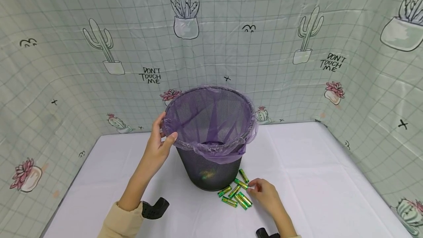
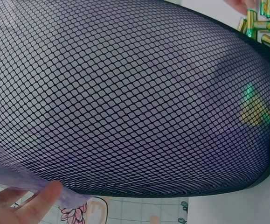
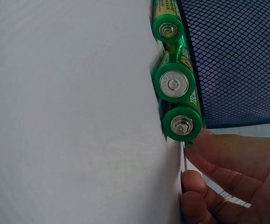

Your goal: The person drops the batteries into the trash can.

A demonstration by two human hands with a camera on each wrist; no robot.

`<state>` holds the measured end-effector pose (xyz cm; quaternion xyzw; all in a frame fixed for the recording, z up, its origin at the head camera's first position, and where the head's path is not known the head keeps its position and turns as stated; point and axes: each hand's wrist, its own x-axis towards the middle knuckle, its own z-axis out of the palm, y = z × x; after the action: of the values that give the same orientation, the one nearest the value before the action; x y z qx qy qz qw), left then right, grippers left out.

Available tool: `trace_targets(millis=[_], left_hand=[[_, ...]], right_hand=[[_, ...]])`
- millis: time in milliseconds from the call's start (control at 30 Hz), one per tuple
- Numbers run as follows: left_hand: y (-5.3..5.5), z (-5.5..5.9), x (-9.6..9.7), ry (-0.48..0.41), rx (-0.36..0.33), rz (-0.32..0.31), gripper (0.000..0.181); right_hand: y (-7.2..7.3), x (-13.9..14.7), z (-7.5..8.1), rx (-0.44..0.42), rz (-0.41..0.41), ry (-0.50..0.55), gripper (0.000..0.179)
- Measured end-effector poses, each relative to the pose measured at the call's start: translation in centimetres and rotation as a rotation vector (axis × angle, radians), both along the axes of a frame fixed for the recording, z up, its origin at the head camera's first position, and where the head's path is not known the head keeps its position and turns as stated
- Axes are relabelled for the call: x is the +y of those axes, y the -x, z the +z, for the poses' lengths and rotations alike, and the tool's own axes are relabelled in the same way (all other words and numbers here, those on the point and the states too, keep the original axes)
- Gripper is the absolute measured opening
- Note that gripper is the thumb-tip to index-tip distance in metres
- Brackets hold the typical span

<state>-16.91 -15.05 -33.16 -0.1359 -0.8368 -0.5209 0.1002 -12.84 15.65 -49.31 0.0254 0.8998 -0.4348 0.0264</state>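
Note:
A black mesh wastebasket (image 1: 211, 172), lined with a thin purple plastic bag (image 1: 218, 156), stands upright on the white table. My left hand (image 1: 159, 148) grips the left side of its rim, thumb over the bag's edge and fingers outside. By the basket's lower right lie several green and gold batteries (image 1: 229, 201). My right hand (image 1: 265, 195) is beside them, its thumb and fingertips pinching the near end of one battery (image 1: 241, 183). In the right wrist view the curled fingers (image 3: 194, 182) are close to the tabletop. Green and gold shapes (image 2: 256, 109) show through the mesh inside the basket's bottom.
A pale green grid-patterned cloth (image 1: 211, 54) printed with cacti hangs behind and at both sides. White tabletop (image 1: 290, 157) extends left and right of the basket. Black wrist devices (image 1: 155, 208) sit on both forearms.

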Motion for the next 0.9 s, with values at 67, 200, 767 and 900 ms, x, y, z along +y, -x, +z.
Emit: trace_targets(millis=[67, 200, 767, 900], left_hand=[[0.01, -0.02, 0.01, 0.001, 0.006, -0.001, 0.069], [0.06, -0.11, -0.01, -0.002, 0.003, 0.003, 0.069], [0.08, -0.04, -0.05, -0.003, -0.012, 0.001, 0.069], [0.10, -0.05, -0.08, -0.008, -0.014, 0.001, 0.070]], right_hand=[[0.02, -0.02, 0.01, 0.003, 0.004, -0.012, 0.012], [0.07, -0.07, 0.08, 0.003, 0.009, -0.025, 0.011], [0.31, -0.30, 0.08, 0.002, 0.009, -0.078, 0.014], [0.26, -0.31, 0.01, 0.017, 0.011, -0.092, 0.013]])
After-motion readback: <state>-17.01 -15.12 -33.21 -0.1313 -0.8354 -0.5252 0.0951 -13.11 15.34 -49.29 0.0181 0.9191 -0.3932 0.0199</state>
